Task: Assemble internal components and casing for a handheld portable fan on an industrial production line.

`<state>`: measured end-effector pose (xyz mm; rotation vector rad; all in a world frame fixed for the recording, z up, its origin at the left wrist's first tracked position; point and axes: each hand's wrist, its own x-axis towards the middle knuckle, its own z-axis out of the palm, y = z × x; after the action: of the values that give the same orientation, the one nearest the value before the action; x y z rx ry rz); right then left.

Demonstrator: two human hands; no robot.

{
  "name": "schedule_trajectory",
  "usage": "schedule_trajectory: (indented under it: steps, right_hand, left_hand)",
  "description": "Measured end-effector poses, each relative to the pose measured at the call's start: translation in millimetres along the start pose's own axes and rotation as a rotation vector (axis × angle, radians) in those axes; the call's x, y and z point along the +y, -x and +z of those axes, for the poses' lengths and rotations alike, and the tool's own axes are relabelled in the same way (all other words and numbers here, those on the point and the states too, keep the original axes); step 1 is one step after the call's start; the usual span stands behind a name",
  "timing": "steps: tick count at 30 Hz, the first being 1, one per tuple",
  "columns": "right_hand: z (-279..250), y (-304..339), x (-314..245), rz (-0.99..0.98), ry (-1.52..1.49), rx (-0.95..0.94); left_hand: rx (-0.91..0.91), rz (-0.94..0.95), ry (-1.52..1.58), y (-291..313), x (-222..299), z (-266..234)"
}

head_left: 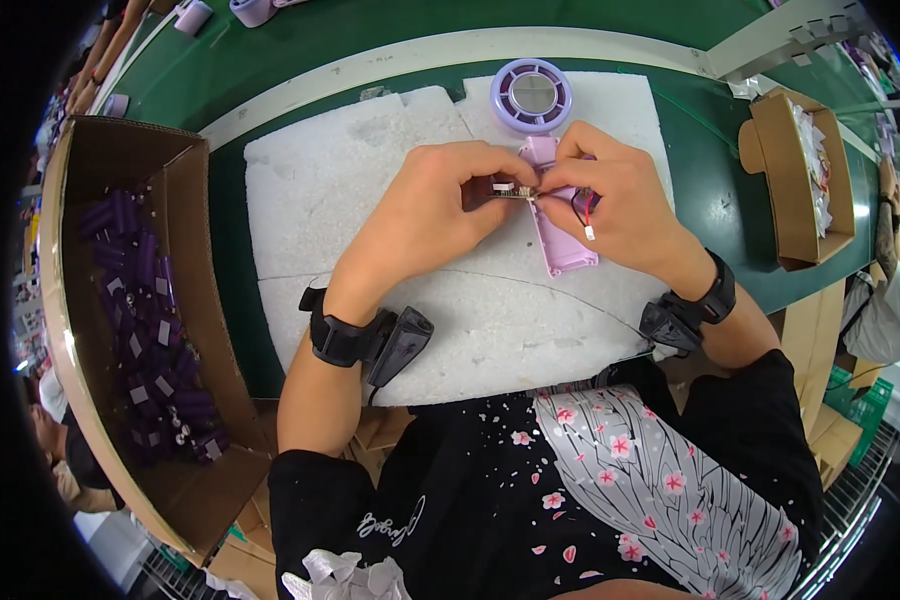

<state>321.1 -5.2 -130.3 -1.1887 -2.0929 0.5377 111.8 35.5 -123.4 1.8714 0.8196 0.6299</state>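
Observation:
My left hand is closed, pinching a small circuit board between thumb and fingertips. My right hand is closed too, its fingertips meeting the board's end with thin wires between them. Red and black wires hang from the right hand, ending in a small white plug. Something dark purple shows partly behind those fingers. Below both hands lies an open lilac handle shell, partly hidden by them. It lines up with a round lilac fan head on the far side.
Under the work lies a white foam sheet on a green table. At left, a cardboard box contains many purple cylindrical cells. A smaller carton with white wired parts stands at right. Other people are at both edges.

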Motion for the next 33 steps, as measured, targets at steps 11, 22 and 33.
schedule_trajectory:
  steps: [11,22,33]
  right_hand:
    - [7,-3,-5,-0.030,0.048,0.000]
    - [19,-4,-2,0.018,0.161,0.012]
    - [18,2,-9,0.031,0.146,0.066]
  left_hand:
    - [0.017,0.014,0.066,3,5,-5]
    - [-0.046,0.087,-0.068,-3,13,-2]
    - [0.019,0.049,0.062,1,3,2]
